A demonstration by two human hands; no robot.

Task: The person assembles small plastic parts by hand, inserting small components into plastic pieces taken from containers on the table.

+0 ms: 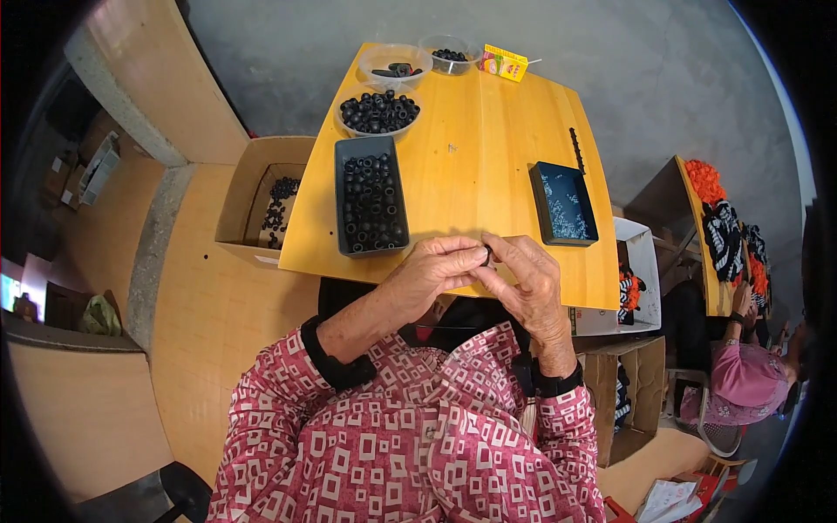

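Observation:
My left hand and my right hand meet over the table's near edge. Between their fingertips is a small round black piece, mostly covered by the fingers. Just beyond my left hand lies a dark grey rectangular tray holding many hollow black pieces of rounded shape. Past my right hand is a dark shallow tray with tiny pale, clear-looking bits scattered over its bottom.
On the yellow wooden table are clear round tubs of black parts, a yellow drink carton and a thin black strip. A cardboard box stands left, a white box right. At far right another person sits working.

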